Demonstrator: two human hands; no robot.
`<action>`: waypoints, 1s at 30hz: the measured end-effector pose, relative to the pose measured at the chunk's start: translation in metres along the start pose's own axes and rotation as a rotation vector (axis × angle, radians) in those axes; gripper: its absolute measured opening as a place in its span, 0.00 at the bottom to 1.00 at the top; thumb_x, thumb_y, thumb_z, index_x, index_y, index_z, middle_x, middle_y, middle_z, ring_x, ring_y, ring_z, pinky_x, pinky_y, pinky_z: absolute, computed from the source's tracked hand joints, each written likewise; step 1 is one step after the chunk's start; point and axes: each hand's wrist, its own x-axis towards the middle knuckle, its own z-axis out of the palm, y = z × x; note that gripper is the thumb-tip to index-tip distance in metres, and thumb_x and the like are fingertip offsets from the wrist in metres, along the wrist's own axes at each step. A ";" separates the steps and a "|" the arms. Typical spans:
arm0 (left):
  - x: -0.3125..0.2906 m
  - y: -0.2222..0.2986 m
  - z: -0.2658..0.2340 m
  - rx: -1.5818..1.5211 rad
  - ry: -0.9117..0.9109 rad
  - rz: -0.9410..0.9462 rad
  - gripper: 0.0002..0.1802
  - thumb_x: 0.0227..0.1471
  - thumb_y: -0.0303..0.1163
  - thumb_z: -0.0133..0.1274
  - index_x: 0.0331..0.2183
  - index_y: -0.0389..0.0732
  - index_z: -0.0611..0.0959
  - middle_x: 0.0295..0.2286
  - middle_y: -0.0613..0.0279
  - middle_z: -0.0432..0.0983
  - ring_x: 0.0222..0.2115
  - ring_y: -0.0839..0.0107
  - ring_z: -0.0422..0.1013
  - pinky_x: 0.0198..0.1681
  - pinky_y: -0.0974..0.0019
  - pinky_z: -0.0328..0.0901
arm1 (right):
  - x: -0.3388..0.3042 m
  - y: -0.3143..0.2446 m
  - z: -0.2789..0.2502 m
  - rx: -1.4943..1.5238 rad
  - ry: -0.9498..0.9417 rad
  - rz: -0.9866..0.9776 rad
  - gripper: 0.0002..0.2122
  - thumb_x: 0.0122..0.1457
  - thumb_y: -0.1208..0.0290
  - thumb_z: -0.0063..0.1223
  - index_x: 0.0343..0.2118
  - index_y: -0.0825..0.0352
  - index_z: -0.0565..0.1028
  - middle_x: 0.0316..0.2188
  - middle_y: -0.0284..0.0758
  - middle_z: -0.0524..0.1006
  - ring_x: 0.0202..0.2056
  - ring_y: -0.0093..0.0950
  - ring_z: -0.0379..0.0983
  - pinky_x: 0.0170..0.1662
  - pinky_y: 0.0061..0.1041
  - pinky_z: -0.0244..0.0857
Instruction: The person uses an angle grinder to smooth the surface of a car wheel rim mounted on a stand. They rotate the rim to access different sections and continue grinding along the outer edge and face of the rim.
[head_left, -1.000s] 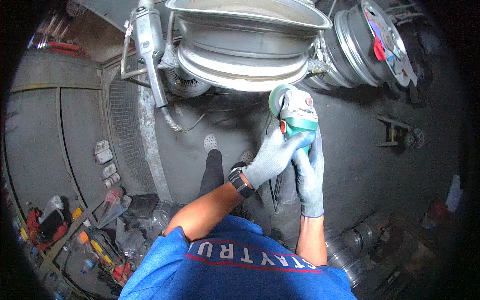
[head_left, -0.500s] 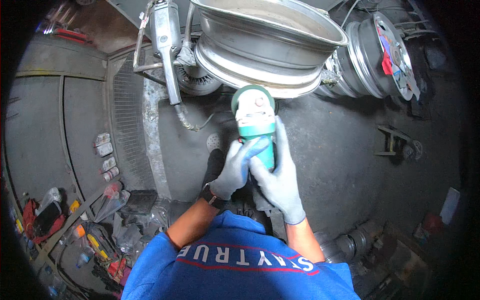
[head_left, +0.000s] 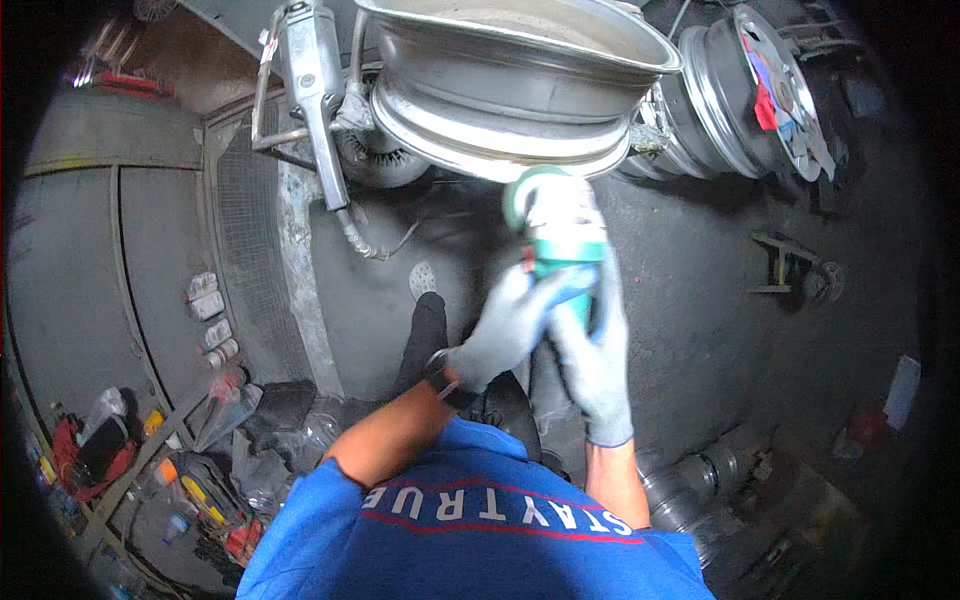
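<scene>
Up close, blurred teal-and-white grinder (head_left: 560, 225)

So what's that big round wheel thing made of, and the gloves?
The wheel rim looks like bare metal, probably aluminium or steel: it is silvery grey with a dull shine and bright glints along its edge. The gloves on the left hand and right hand look like grey knitted fabric, perhaps with a rubbery coating; blur leaves that open. Both hold a green power tool.
</scene>
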 end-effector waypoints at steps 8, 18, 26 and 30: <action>-0.023 0.016 -0.009 0.041 0.122 0.052 0.19 0.61 0.31 0.50 0.51 0.32 0.78 0.44 0.58 0.79 0.44 0.73 0.75 0.49 0.66 0.69 | 0.002 -0.001 0.003 -0.345 -0.117 0.057 0.42 0.55 0.72 0.57 0.70 0.63 0.47 0.52 0.57 0.73 0.55 0.49 0.72 0.55 0.37 0.67; 0.042 -0.015 0.023 0.353 -0.158 -0.016 0.20 0.63 0.36 0.51 0.53 0.35 0.76 0.46 0.59 0.77 0.46 0.72 0.73 0.53 0.66 0.66 | 0.007 0.015 -0.042 0.064 0.125 0.008 0.36 0.59 0.75 0.53 0.69 0.71 0.51 0.62 0.43 0.63 0.61 0.32 0.62 0.63 0.31 0.57; -0.008 0.005 -0.015 0.429 -0.260 -0.066 0.29 0.59 0.31 0.57 0.59 0.36 0.69 0.54 0.59 0.71 0.54 0.73 0.67 0.59 0.65 0.61 | -0.029 0.052 -0.007 0.146 0.086 0.071 0.40 0.55 0.75 0.61 0.68 0.68 0.51 0.63 0.42 0.61 0.62 0.33 0.61 0.64 0.34 0.57; -0.016 0.004 -0.039 0.330 -0.237 -0.119 0.30 0.57 0.30 0.58 0.59 0.35 0.69 0.54 0.59 0.72 0.54 0.72 0.67 0.60 0.65 0.61 | -0.030 0.057 0.015 -0.018 0.109 0.000 0.39 0.56 0.74 0.61 0.68 0.69 0.52 0.63 0.44 0.61 0.63 0.34 0.60 0.65 0.34 0.55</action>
